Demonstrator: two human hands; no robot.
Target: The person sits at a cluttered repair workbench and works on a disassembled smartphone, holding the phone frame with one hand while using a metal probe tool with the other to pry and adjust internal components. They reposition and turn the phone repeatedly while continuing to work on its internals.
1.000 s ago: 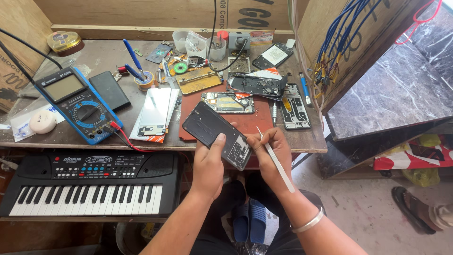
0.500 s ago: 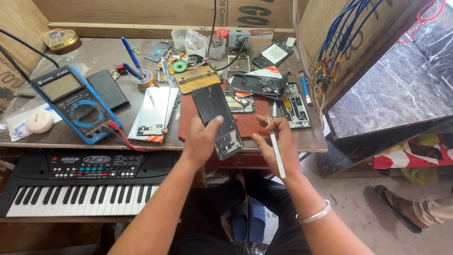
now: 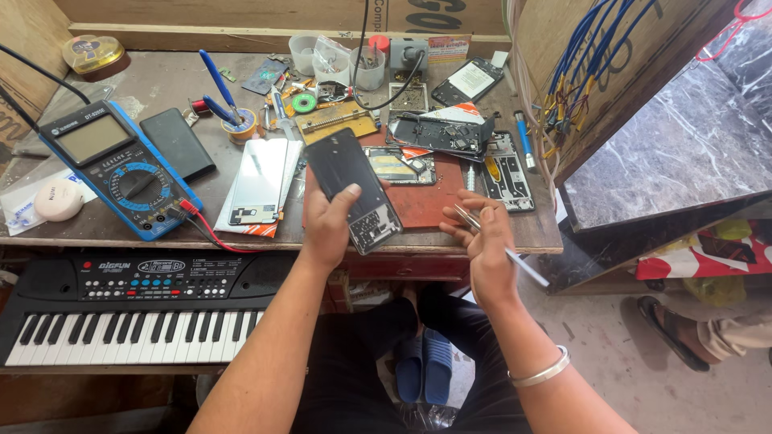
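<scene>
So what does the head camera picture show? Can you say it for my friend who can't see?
A person's left hand holds an opened dark phone over a cluttered wooden workbench, while the right hand holds metal tweezers. A blue multimeter lies to the left, a black keyboard below it.

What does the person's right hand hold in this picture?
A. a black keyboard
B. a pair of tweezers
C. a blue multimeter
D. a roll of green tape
B: the right hand pinches a thin pair of tweezers between its fingers, while the left hand grips the opened phone above the table.
</scene>
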